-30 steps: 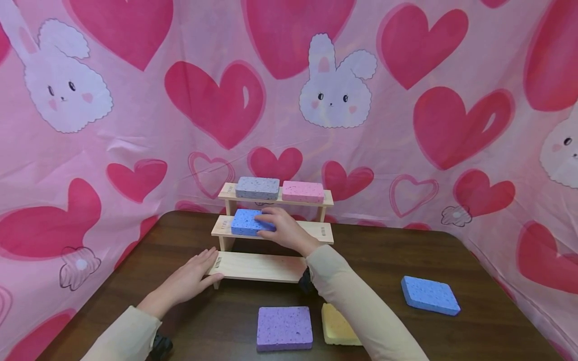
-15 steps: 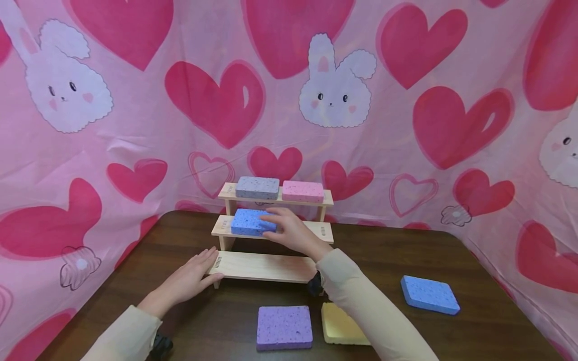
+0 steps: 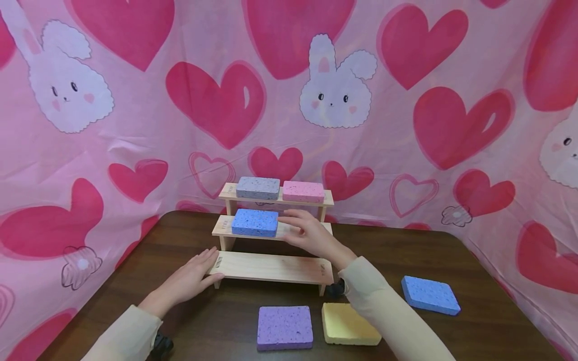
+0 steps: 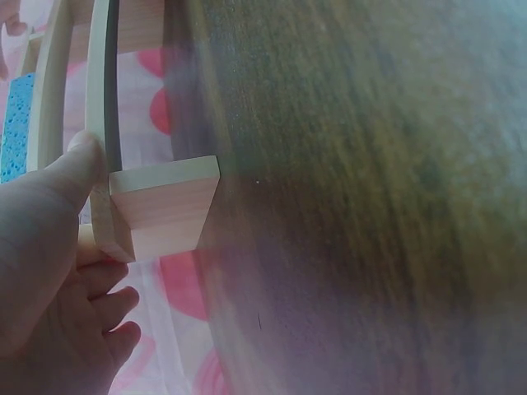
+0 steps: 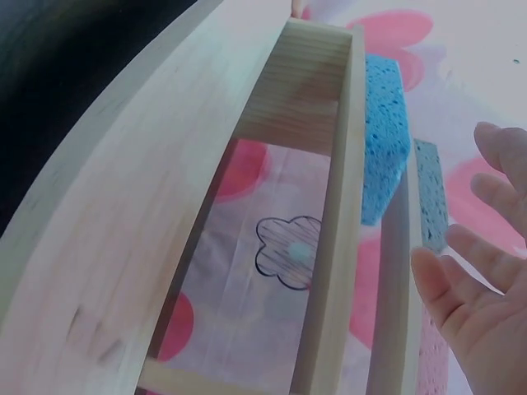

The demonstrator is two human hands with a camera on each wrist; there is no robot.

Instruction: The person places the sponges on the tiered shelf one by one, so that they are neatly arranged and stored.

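Observation:
A three-tier wooden display stand [image 3: 271,265] stands on the brown table. My left hand [image 3: 191,278] holds the left end of its lowest step; in the left wrist view the thumb [image 4: 82,156] lies at the board's edge, with the other fingers bent beside its end. A blue sponge [image 3: 254,223] lies flat on the left half of the middle step. Just right of it, my right hand [image 3: 311,235] hovers over the same step with fingers apart and nothing between them. On the top step sit a grey sponge [image 3: 257,188] and a pink sponge [image 3: 303,191].
A purple sponge [image 3: 284,328] and a yellow sponge [image 3: 349,326] lie in front of the stand, the yellow one beside the right sleeve [image 3: 393,311]. Farther right is a second blue sponge [image 3: 430,296]. Pink cloth [image 3: 280,135] with hearts and rabbits hangs behind the table.
My right hand has let go of the blue sponge on the middle step and moved right, away from it. My left hand and the sponges have stayed in place.

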